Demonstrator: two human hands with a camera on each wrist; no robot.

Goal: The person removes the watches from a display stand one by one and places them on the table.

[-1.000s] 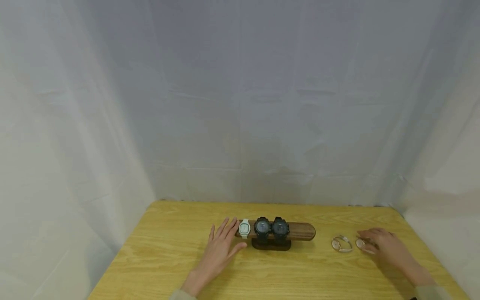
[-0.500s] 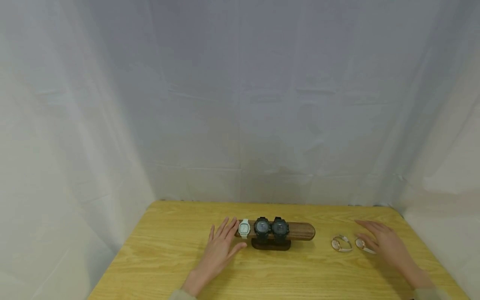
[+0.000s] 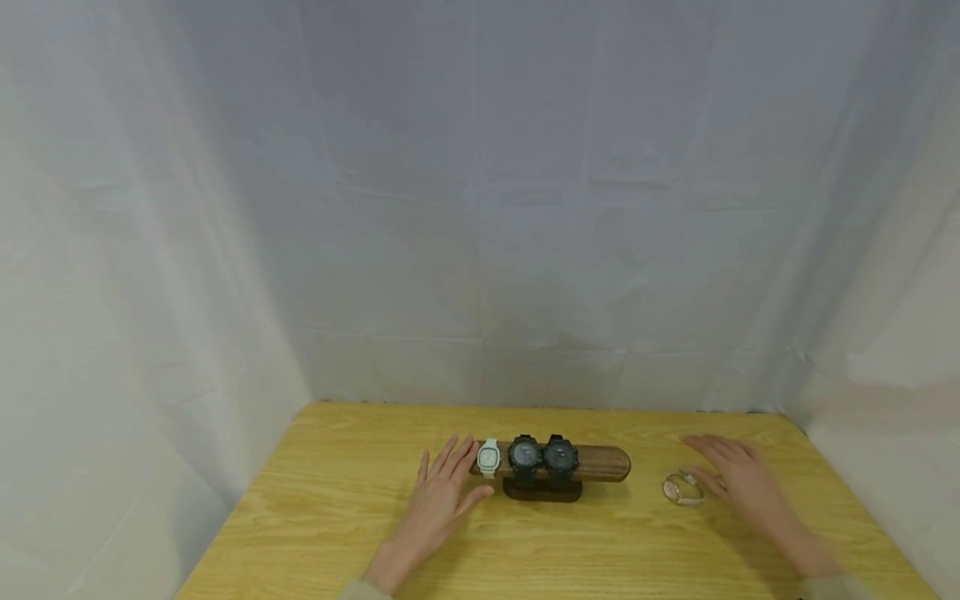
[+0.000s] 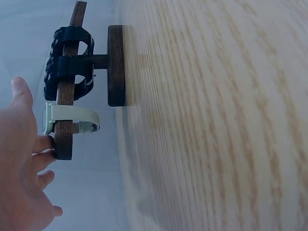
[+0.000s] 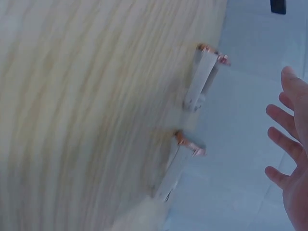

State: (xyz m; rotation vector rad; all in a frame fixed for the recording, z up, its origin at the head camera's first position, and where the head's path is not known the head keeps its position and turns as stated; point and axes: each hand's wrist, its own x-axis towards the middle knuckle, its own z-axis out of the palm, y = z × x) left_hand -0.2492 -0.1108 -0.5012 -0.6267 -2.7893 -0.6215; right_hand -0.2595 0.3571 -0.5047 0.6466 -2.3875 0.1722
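Note:
A dark wooden watch stand [image 3: 604, 463] holds a pale square watch [image 3: 488, 457] and two chunky black watches [image 3: 525, 453] on its bar. My left hand [image 3: 429, 507] has its fingers extended and touches the bar's left end beside the pale watch. Further right, a rose-gold watch with a white strap [image 3: 671, 491] lies on the table. Above and beside it hovers my right hand [image 3: 750, 492], fingers extended, holding nothing. Two white-strapped watches, a farther one [image 5: 202, 79] and a nearer one [image 5: 174, 166], show in the right wrist view; the hand hides one from the head view.
The yellow wood-grain table [image 3: 480, 550] carries the stand near its middle. White curtains [image 3: 480, 250] hang behind the table and along both sides. Bare wood lies between the stand and the loose watches.
My right hand has let go of the rightmost white-strapped watch, lifted and shifted left over it toward the other one. The left hand and the stand have stayed put.

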